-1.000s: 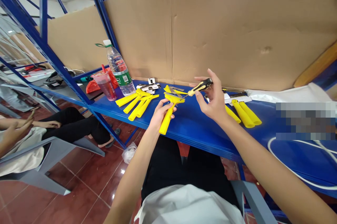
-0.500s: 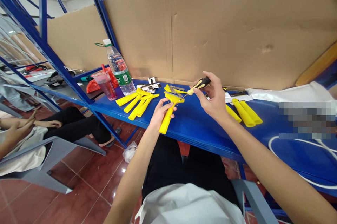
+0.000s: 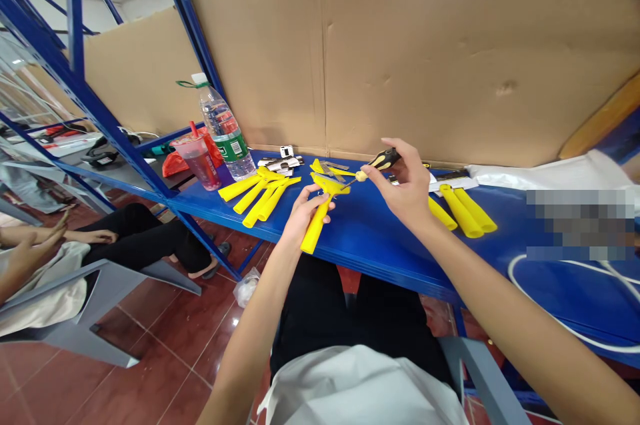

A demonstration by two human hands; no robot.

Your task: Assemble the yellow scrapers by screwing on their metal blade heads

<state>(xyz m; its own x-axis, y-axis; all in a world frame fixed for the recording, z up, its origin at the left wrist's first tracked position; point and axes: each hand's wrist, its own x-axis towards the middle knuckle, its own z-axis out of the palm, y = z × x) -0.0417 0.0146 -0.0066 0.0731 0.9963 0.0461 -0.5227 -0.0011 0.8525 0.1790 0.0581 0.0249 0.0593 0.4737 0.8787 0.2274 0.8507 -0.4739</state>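
My left hand (image 3: 306, 213) is closed round the handle of a yellow scraper (image 3: 313, 228), its wide head pointing away from me. A screwdriver (image 3: 384, 159) with a black and cream handle is gripped in my right hand (image 3: 407, 182). Its shaft slants down to the left, the tip at the scraper's head; whether it sits in a screw is too small to tell. Several yellow scraper handles (image 3: 255, 195) lie fanned out on the blue table to the left. More yellow handles (image 3: 467, 212) lie to the right of my right hand. Thin metal blades (image 3: 336, 166) rest behind the held scraper.
A large water bottle (image 3: 231, 138) and a cup with a red straw (image 3: 199, 162) stand at the left of the blue table (image 3: 390, 245). Cardboard (image 3: 400, 45) walls the back. A white cable (image 3: 530, 308) loops at right. Another person (image 3: 100, 235) sits at left.
The hands, scraper and screwdriver hold nearly the same pose. The fingers of my right hand have shifted slightly on the screwdriver handle, and the whole view has moved a little.
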